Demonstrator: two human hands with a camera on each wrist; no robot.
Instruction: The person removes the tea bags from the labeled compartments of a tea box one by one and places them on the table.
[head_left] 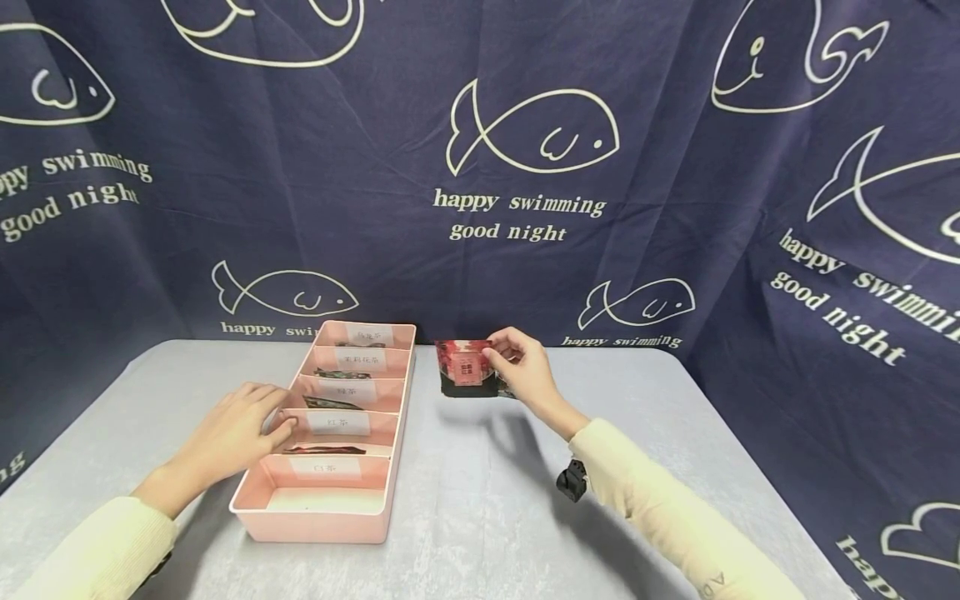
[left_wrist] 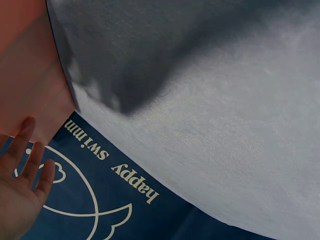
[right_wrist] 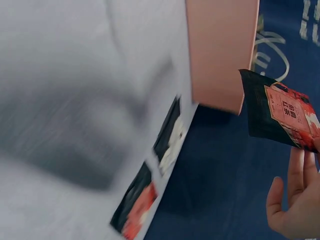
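Observation:
My right hand [head_left: 531,375] pinches a red and black tea sachet [head_left: 463,367] by its upper right corner, above the table's far part. The right wrist view shows the sachet's pink label with printed characters. Left of it stands a long pink divided box [head_left: 315,527], with paper labels on its compartment walls. My left hand [head_left: 236,429] is at the box's left rim, its fingers relaxed and apart in the left wrist view. A red-edged sachet [head_left: 326,450] sits in the second compartment from the front; dark sachets [head_left: 333,403] are in those behind. Bare floor shows in the front compartment.
Two more sachets, one black and white [right_wrist: 169,137] and one black and red [right_wrist: 135,207], lie on the grey table [head_left: 465,508] near its far edge. A dark blue curtain [head_left: 525,283] with fish prints hangs behind and along the sides.

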